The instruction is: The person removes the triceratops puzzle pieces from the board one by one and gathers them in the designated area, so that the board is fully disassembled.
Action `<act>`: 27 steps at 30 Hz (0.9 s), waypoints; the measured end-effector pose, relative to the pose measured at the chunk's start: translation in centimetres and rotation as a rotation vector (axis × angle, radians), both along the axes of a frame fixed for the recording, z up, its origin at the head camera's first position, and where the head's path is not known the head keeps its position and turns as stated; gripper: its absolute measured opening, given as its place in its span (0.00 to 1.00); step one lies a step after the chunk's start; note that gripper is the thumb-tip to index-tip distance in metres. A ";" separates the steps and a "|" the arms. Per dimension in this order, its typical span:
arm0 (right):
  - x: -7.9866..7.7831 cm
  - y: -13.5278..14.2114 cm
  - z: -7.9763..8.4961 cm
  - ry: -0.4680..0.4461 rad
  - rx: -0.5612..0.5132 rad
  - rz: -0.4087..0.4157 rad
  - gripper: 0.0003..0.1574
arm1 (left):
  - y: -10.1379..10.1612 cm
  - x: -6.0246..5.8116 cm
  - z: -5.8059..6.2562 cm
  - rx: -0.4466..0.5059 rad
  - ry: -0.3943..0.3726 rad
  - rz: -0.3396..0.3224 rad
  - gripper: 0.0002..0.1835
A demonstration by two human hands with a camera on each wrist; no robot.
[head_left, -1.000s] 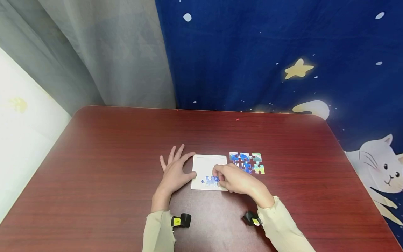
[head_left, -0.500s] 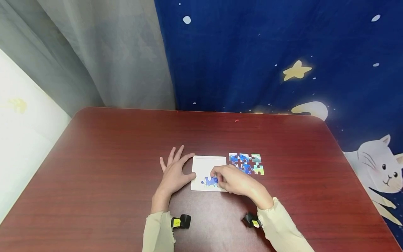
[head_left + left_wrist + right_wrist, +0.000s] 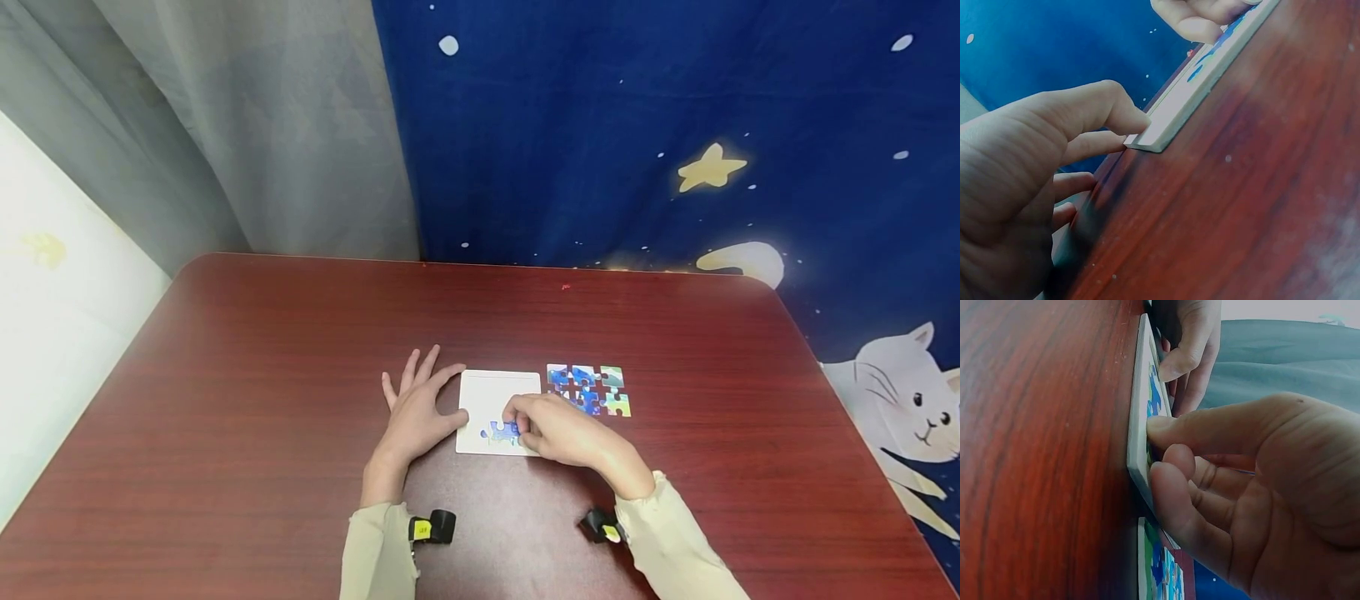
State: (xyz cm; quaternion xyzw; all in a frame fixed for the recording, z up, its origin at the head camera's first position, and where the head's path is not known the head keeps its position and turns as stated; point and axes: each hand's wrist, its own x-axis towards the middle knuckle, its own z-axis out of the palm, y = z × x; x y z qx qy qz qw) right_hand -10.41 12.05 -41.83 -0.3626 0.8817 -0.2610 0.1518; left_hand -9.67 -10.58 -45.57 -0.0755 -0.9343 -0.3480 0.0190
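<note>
A pale square puzzle board (image 3: 483,393) lies flat on the table, with joined blue puzzle pieces (image 3: 501,432) along its lower part. My left hand (image 3: 415,417) lies at the board's left side, fingers spread. Its thumb (image 3: 1130,119) rests on the board's corner, the index fingertip at the upper left corner. Over the board's lower right, my right hand (image 3: 566,427) pinches a puzzle piece with curled fingers. Its thumb tip (image 3: 1161,430) is right down on the blue picture, and the fingers mostly cover that piece.
To the right of the board, several loose puzzle pieces (image 3: 617,404) lie close together in rows, partly behind the right hand. Beneath everything is a reddish-brown table (image 3: 285,375). A grey curtain (image 3: 300,125) and a blue starry curtain (image 3: 562,125) hang behind its far edge.
My right fingertips have shifted very slightly left over the board and stay down on the same spot. The left hand and the board keep their place.
</note>
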 end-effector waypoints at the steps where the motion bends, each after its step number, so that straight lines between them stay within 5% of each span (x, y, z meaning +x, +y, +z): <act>1: 0.0 0.0 0.0 -0.004 0.001 -0.001 0.13 | 0.0 0.0 0.0 0.000 0.000 0.000 0.33; 27: 0.1 -0.1 -0.2 -0.045 -0.002 -0.014 0.13 | 0.0 0.1 0.0 -0.007 -0.010 0.000 0.33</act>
